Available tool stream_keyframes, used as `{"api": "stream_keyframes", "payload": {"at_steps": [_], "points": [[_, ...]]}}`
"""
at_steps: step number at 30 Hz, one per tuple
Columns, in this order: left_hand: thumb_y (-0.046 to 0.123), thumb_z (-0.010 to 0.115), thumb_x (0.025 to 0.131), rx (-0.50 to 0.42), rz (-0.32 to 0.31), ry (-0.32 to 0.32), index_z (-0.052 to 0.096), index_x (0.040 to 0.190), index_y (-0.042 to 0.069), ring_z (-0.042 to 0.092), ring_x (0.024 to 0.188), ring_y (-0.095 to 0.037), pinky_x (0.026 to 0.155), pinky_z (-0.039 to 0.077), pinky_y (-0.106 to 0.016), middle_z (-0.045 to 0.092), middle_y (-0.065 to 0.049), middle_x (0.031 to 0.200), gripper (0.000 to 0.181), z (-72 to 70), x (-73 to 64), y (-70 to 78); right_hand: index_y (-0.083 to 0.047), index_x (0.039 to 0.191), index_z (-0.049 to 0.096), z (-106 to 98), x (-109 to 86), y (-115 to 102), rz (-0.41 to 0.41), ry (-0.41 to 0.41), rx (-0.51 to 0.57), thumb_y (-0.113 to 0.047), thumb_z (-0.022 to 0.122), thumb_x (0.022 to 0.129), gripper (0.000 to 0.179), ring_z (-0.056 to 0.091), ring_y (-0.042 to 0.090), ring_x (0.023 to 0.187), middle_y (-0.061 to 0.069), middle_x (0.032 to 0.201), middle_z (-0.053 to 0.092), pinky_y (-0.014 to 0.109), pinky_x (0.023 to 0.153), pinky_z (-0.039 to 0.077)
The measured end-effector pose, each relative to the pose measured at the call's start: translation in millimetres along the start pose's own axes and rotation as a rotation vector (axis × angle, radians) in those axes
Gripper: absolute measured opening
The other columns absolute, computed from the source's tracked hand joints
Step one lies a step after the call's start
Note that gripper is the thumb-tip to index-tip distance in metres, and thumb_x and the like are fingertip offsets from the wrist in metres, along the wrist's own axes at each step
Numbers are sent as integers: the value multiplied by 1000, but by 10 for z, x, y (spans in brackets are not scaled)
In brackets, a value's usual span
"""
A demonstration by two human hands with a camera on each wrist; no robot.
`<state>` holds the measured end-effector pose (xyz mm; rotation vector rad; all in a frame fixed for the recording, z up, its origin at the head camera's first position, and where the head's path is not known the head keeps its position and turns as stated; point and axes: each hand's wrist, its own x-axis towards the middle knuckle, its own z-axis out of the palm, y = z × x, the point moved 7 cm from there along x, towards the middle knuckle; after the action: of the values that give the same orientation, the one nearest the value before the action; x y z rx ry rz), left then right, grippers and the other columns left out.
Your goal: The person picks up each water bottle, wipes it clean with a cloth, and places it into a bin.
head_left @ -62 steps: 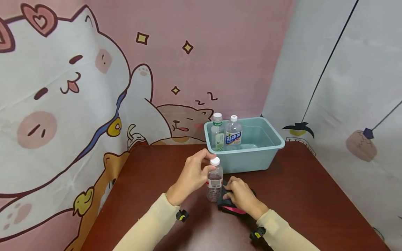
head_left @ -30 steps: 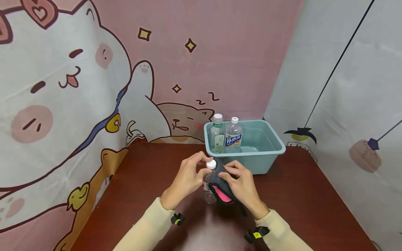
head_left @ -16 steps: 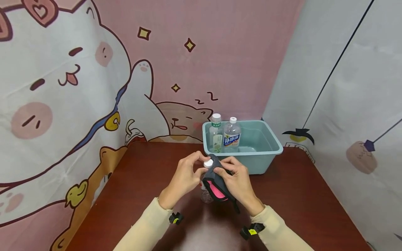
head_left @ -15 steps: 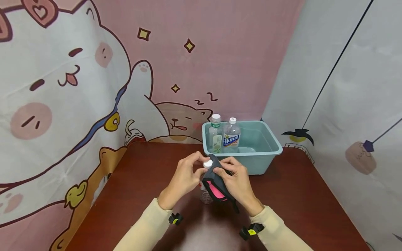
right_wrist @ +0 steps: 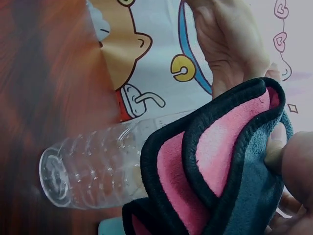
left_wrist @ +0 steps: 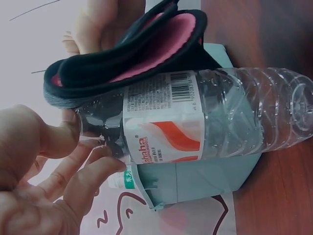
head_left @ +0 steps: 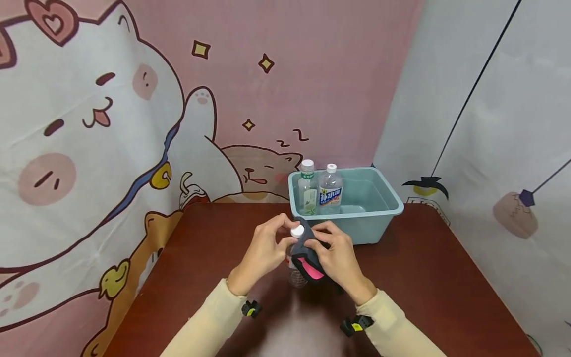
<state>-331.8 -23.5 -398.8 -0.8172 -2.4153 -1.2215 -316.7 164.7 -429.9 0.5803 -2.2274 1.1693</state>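
Note:
In the head view my left hand (head_left: 264, 249) pinches a clear plastic water bottle at its white cap (head_left: 297, 231) and neck. The bottle (head_left: 298, 278) is about upright, close over the table; its red and white label shows in the left wrist view. My right hand (head_left: 337, 252) pinches a folded cloth, grey outside and pink inside with black edging. This cloth (right_wrist: 168, 164) lies against the bottle's upper side, just below the cap, and covers part of it. In the left wrist view the cloth (left_wrist: 122, 66) overlaps the shoulder and label edge.
Behind the hands stands a pale teal plastic bin (head_left: 366, 231) on the dark red wooden table (head_left: 214, 238). Inside its left end are a bottle with a green label (head_left: 308, 196) and one with a blue label (head_left: 330, 194). A cartoon-print curtain (head_left: 312, 89) backs the table.
My right hand has lifted the cloth from the table beside the bottle and brought it left and up against the bottle's upper part. My left hand has stayed at the cap.

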Motion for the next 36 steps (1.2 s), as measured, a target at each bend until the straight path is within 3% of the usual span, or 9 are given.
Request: {"api": "stream_keyframes", "payload": {"at_steps": [10, 19, 24, 31, 36], "points": [[3, 94, 96, -9, -11, -13, 74, 120, 10, 83, 122, -26, 106, 71, -44, 85, -9, 138, 32, 2, 20, -12, -1, 122, 90, -19, -166, 157, -38, -25, -38, -8, 98, 89, 35, 81, 22, 99, 5, 111, 80, 40, 82, 71], [3, 93, 97, 2, 18, -10, 73, 119, 10, 83, 123, -27, 109, 70, -46, 84, -10, 134, 31, 13, 32, 2, -5, 117, 93, 177, -307, 520, 83, -227, -40, -10, 98, 92, 26, 82, 22, 103, 4, 114, 84, 39, 89, 72], [4, 92, 98, 1, 4, -14, 73, 120, 10, 82, 124, -28, 110, 70, -46, 84, -10, 136, 30, -1, 21, 2, -5, 117, 92, 270, -335, 612, 108, -328, -54, -11, 97, 94, 24, 82, 25, 105, 5, 115, 84, 40, 88, 72], [2, 91, 99, -3, 6, -8, 72, 120, 9, 82, 123, -30, 105, 72, -49, 83, -11, 137, 28, -14, -1, 4, -5, 116, 92, 395, -388, 681, 40, -417, -117, -12, 97, 95, 23, 83, 26, 104, 6, 114, 84, 38, 89, 72], [3, 90, 100, 12, 12, -10, 72, 121, 9, 82, 127, -28, 108, 71, -45, 83, -10, 138, 29, -10, -7, 10, -9, 92, 89, 525, -480, 736, -31, -470, -221, -12, 100, 91, 12, 81, 27, 102, 6, 112, 81, 42, 88, 71]]}}
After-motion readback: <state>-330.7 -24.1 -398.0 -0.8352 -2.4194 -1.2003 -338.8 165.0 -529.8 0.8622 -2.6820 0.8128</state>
